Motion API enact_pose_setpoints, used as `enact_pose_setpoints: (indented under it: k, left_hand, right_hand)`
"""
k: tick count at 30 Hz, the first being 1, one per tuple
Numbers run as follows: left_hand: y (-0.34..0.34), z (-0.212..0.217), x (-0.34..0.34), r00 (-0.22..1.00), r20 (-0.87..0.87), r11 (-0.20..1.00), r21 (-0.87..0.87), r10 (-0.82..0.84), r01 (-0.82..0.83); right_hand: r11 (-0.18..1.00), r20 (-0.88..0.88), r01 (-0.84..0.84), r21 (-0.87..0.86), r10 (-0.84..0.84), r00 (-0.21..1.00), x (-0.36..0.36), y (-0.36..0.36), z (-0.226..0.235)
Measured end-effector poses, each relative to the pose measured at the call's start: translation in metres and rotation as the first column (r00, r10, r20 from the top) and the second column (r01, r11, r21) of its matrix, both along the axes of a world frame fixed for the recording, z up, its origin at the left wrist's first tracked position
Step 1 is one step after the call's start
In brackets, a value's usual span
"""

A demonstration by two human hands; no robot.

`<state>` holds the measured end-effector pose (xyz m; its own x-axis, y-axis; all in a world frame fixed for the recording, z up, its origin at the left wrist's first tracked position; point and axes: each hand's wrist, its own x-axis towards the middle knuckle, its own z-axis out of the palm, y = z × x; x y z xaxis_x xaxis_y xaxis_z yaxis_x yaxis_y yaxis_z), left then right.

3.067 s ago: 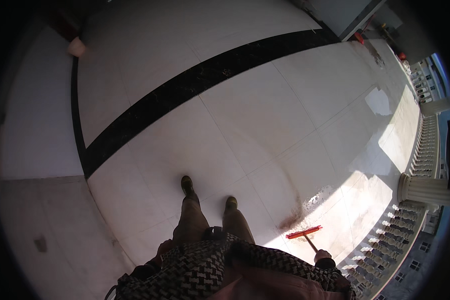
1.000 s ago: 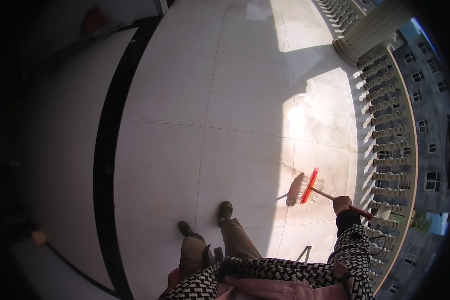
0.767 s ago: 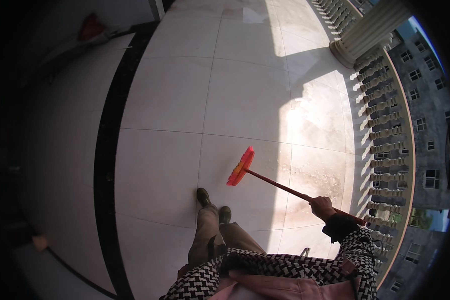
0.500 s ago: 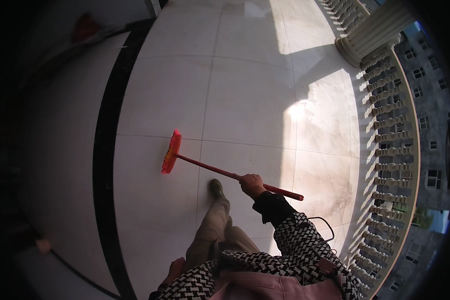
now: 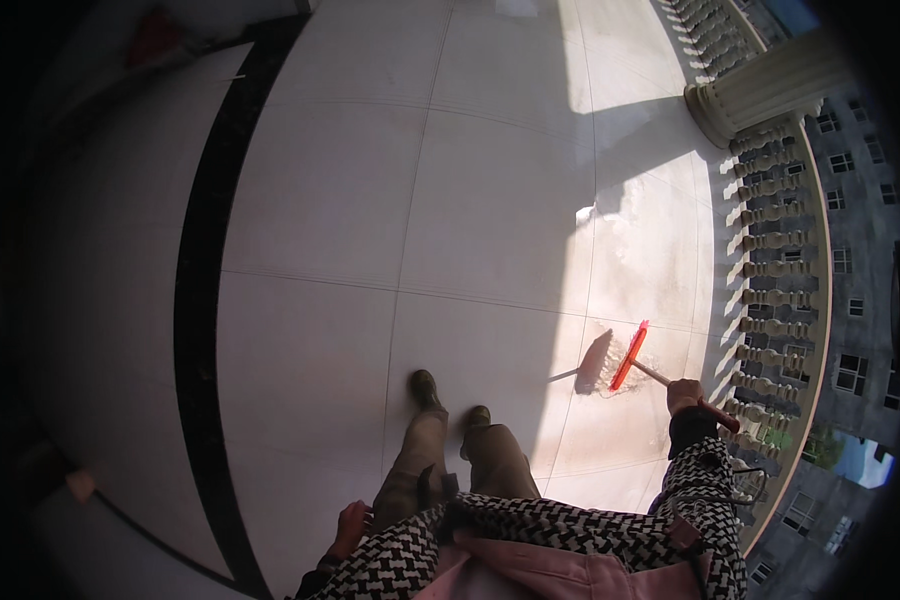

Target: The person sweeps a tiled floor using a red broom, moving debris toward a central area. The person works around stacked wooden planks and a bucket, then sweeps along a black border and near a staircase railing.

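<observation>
My right hand [image 5: 683, 394] grips the handle of a red floor squeegee [image 5: 630, 356]. Its red head rests on a sunlit, wet-looking floor tile [image 5: 650, 270] to my right, near the balustrade. The squeegee casts a dark shadow to its left. My left hand [image 5: 350, 522] hangs by my left thigh, holding nothing, its fingers loosely curled. Both my shoes [image 5: 425, 385] stand on the white tiles between the two hands.
A white balustrade [image 5: 770, 300] curves along the right edge, ending at a thick column base [image 5: 760, 95]. A black tile band [image 5: 195, 290] runs down the floor on the left. A red object [image 5: 155, 35] lies far off at the top left, in shade.
The squeegee swung from my right across to the far left in front of my feet, then back to the right, where its head now rests on the sunlit tile.
</observation>
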<state>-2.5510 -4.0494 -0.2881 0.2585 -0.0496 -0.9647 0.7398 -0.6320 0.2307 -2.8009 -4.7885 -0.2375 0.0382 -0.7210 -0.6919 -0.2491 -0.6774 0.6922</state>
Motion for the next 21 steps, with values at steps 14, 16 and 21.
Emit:
enact_pose_setpoints:
  k: [14,16,21]
  left_hand:
    - [-0.137,-0.031,-0.061,0.813,0.333,0.868,0.032,-0.477,0.495]
    - [-0.158,-0.030,-0.071,0.832,0.305,0.881,0.061,-0.463,0.469]
    - [-0.244,-0.020,-0.084,0.921,0.173,0.936,0.121,-0.348,0.330]
  right_hand:
    - [0.795,0.806,-0.405,0.452,-0.169,0.568,0.264,0.043,-0.201]
    - [0.780,0.808,-0.392,0.488,-0.233,0.541,0.241,0.016,-0.218]
    - [0.885,0.647,-0.145,0.443,-0.204,0.734,-0.014,-0.139,-0.102]
